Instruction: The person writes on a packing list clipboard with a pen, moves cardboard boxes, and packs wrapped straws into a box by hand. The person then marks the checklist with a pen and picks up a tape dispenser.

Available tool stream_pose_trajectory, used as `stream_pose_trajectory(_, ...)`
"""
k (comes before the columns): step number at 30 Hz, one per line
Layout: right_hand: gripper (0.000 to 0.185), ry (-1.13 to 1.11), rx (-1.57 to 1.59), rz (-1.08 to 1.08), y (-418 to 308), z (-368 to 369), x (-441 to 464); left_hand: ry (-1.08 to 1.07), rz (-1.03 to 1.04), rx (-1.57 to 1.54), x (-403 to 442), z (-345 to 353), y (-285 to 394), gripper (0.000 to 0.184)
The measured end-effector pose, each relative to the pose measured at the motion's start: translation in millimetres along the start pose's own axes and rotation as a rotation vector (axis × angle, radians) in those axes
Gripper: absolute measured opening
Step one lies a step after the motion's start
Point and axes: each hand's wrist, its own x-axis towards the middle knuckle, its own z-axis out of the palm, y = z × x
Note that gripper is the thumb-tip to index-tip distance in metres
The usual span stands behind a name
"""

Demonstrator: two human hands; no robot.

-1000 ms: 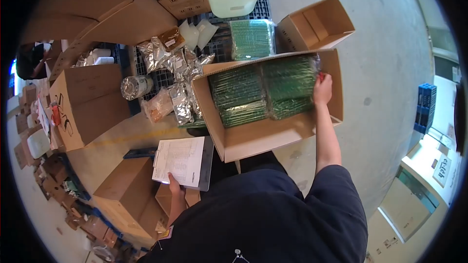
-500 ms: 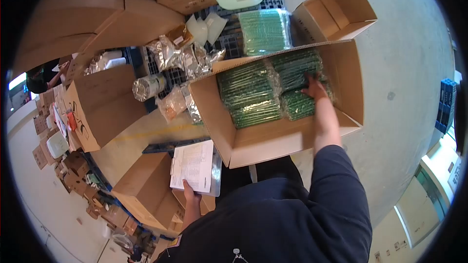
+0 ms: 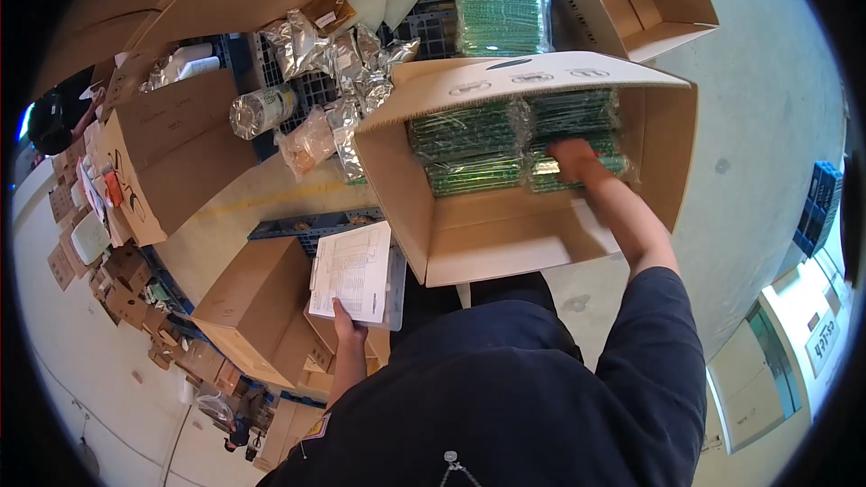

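- The right hand (image 3: 575, 160) reaches into the large box (image 3: 496, 230), over the plastic-wrapped green packs (image 3: 469, 131) near its right end; its fingers are curled down at a pack, but I cannot tell whether they grip it
- The green packs lie along the far edge, with bare cardboard towards the near edge
- The left hand (image 3: 347, 325) grasps the clipboard (image 3: 352, 272), thumb over the papers, outside the near left corner
- The far wall stands up and hides part of the packs from view
- Past the far edge lies another wrapped green bundle (image 3: 502, 13), beside a smaller open box (image 3: 651, 2) off the far right corner
- Silver pouches (image 3: 347, 63) crowd the far left corner
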Motion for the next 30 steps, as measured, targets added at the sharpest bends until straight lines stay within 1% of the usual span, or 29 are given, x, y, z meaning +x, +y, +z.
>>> stream_pose_trajectory(2, 0.051, 0.191, 0.036, -0.101, -10.0, 1.1, -21.4, -0.035, -0.015, 0.008, -1.4, 3.9, -1.8, 0.052)
stream_pose_trajectory(3, 0.044, 0.248, -0.039, -0.067, -19.0, -2.9, -34.1, -0.024, -0.021, -0.012, -4.2, 6.7, -0.9, 0.052)
stream_pose_trajectory(4, 0.044, 0.25, -0.046, -0.07, -24.5, -2.9, -45.4, -0.011, -0.026, -0.031, -8.1, 9.8, 0.2, 0.052)
stream_pose_trajectory(6, 0.039, 0.437, -0.124, -0.039, -31.4, 0.1, -57.7, 0.002, -0.013, -0.038, -13.7, 18.8, -0.4, 0.052)
stream_pose_trajectory(7, 0.03, 0.422, -0.151, -0.074, -30.2, 6.8, -55.7, 0.018, -0.004, -0.037, -14.8, 20.6, 0.6, 0.052)
stream_pose_trajectory(8, 0.03, 0.421, -0.146, -0.076, -26.8, 20.8, -48.0, 0.022, -0.002, -0.034, -11.7, 16.4, 0.2, 0.052)
stream_pose_trajectory(11, 0.013, 0.343, -0.242, -0.014, -12.3, 67.5, -4.7, 0.068, 0.029, -0.005, -3.8, 9.8, -5.4, 0.051)
stream_pose_trajectory(12, 0.013, 0.349, -0.259, -0.018, -8.9, 79.1, 14.4, 0.041, -0.006, -0.019, -9.7, 12.9, -3.2, 0.051)
stream_pose_trajectory(14, 0.013, 0.331, -0.295, 0.112, -15.2, 91.1, 39.2, 0.019, -0.039, -0.047, -5.9, 18.1, -10.1, 0.051)
stream_pose_trajectory(15, 0.017, 0.4, -0.206, 0.113, -16.2, 94.6, 37.4, 0.036, -0.027, -0.033, -3.5, 14.1, -10.0, 0.051)
stream_pose_trajectory(16, 0.017, 0.39, -0.193, 0.104, -20.2, 91.3, 28.1, 0.057, -0.017, -0.011, -5.7, 7.6, -6.9, 0.051)
stream_pose_trajectory(17, 0.017, 0.351, -0.107, 0.039, -20.4, 83.4, 16.4, 0.116, -0.004, 0.017, -7.3, 11.6, -5.4, 0.05)
stream_pose_trajectory(18, 0.019, 0.324, -0.034, -0.026, -17.3, 62.6, 6.0, 0.118, 0.001, 0.011, -8.3, 12.2, -5.4, 0.05)
stream_pose_trajectory(19, 0.02, 0.247, 0.021, 0.015, -26.5, 23.7, -17.1, 0.089, -0.004, -0.007, -6.9, 15.1, -5.4, 0.05)
stream_pose_trajectory(21, 0.02, 0.421, -0.16, 0.261, 6.7, 40.0, -7.9, 0.065, -0.007, -0.034, -7.7, 17.0, -7.6, 0.05)
stream_pose_trajectory(23, 0.046, 0.392, -0.101, 0.423, 43.1, 35.6, -15.1, 0.096, 0.015, -0.031, -6.6, 21.3, -13.6, 0.05)
stream_pose_trajectory(24, 0.046, 0.403, -0.123, 0.414, 60.7, 34.5, -12.2, 0.091, 0.014, -0.056, -5.4, 24.0, -18.9, 0.05)
stream_pose_trajectory(26, 0.05, 0.305, -0.042, 0.419, 92.8, 54.0, 8.8, -0.041, -0.036, -0.122, -5.3, 23.1, -28.6, 0.049)
stream_pose_trajectory(27, 0.045, 0.304, -0.107, 0.461, 108.2, 71.1, 29.6, -0.132, -0.023, -0.15, -2.9, 18.7, -35.8, 0.049)
stream_pose_trajectory(28, 0.045, 0.302, -0.119, 0.446, 112.3, 66.7, 32.3, -0.121, -0.022, -0.166, 1.2, 15.7, -44.0, 0.049)
stream_pose_trajectory(30, 0.035, 0.208, -0.138, 0.5, 105.8, 67.1, 35.0, 0.013, -0.097, -0.188, 9.4, 0.1, -63.2, 0.049)
